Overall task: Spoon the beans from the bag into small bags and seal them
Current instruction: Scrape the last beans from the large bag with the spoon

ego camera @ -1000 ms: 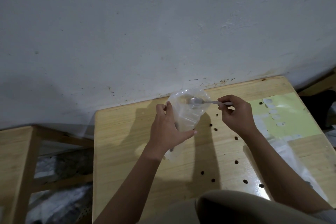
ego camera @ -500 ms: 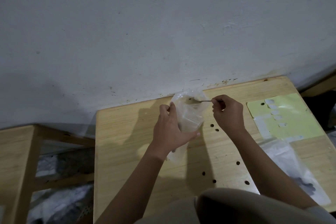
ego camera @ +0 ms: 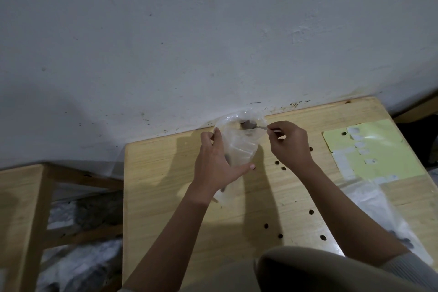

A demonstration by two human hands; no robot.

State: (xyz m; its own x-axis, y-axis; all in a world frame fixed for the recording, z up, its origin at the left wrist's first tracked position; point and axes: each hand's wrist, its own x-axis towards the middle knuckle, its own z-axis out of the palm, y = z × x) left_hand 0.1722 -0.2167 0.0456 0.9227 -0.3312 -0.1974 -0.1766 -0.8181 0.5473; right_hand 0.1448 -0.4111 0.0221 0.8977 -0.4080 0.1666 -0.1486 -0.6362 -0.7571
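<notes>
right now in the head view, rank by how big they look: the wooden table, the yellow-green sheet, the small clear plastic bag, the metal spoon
1. wooden table
2. yellow-green sheet
3. small clear plastic bag, partly hidden by the left hand
4. metal spoon, held by the right hand

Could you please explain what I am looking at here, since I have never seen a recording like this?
There is no machine: a person wears a wide-angle camera on the head, looking forward and down at their two bare hands. The left hand holds a small clear bag upright and open above a wooden table that stands against a white wall. The fingers of the right hand pinch the handle of a metal spoon, whose bowl sits at the bag's mouth. Dark beans lie scattered on the table. To the right lie a yellow-green sheet and a larger plastic bag.
</notes>
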